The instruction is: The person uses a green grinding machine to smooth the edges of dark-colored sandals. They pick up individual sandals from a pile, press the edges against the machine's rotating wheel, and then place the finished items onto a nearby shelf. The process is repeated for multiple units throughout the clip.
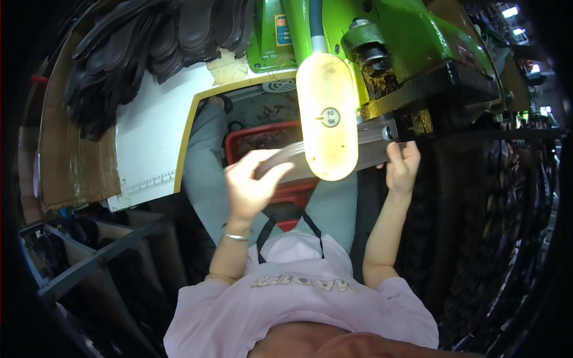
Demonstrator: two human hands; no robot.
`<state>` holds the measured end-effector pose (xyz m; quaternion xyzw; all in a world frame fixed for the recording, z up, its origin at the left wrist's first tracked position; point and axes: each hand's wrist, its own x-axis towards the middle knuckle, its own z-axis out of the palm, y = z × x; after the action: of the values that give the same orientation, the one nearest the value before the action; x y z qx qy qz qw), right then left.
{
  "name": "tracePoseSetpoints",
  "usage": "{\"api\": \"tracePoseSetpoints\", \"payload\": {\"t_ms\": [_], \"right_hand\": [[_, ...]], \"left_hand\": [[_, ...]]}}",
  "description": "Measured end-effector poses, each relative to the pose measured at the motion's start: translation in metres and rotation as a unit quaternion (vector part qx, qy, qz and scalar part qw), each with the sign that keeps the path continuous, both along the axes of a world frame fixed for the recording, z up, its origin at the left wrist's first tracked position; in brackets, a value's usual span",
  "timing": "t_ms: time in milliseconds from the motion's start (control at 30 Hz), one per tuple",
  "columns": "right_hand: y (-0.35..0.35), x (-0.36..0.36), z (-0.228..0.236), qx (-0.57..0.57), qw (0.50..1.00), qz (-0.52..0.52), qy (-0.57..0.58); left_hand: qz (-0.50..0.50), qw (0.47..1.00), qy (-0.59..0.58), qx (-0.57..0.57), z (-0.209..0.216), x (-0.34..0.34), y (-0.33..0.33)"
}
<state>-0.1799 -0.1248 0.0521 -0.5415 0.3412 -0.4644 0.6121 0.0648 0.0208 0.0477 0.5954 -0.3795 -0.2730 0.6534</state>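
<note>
My left hand point(249, 182) grips the left end of a long, flat grey-brown piece point(370, 154) with a pale, curved edge. Thumb and fingers close around that end. At the other end, my right hand point(402, 167) pinches the piece just below the dark working head point(412, 124) of a green machine point(394, 48). A round metal part point(387, 132) of the head sits at the piece's upper edge. The glowing oblong lamp point(327, 119) covers the middle of the piece, so its full shape is hidden.
Stacks of dark shoe soles point(197, 27) lie on a white table point(146, 134) with a yellow edge, beside a cardboard box point(77, 155). Below my hands is a red bin point(239, 138). A divided rack point(101, 256) stands at lower left; dark racks point(495, 197) line the right.
</note>
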Motion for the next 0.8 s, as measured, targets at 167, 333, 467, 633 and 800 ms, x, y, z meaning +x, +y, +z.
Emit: {"api": "tracePoseSetpoints", "payload": {"t_ms": [167, 333, 467, 633, 800], "right_hand": [[-0.024, -0.038, 0.008, -0.017, 0.993, -0.112, 0.024], [-0.023, -0.022, 0.018, 0.004, 0.988, -0.153, -0.009], [-0.02, 0.007, 0.025, 0.025, 0.995, -0.102, -0.002], [-0.009, 0.031, 0.016, 0.042, 0.999, 0.011, -0.014], [0.019, 0.052, 0.002, 0.039, 0.998, 0.037, 0.021]], "left_hand": [[-0.033, 0.996, -0.045, -0.071, -0.023, -0.041, -0.046], [-0.092, 0.982, 0.155, -0.06, -0.02, -0.039, -0.044], [-0.085, 0.957, 0.275, -0.041, -0.01, -0.026, -0.021], [-0.06, 0.951, 0.304, 0.013, -0.005, 0.006, 0.007], [-0.051, 0.961, 0.266, 0.05, -0.014, 0.035, 0.037]]}}
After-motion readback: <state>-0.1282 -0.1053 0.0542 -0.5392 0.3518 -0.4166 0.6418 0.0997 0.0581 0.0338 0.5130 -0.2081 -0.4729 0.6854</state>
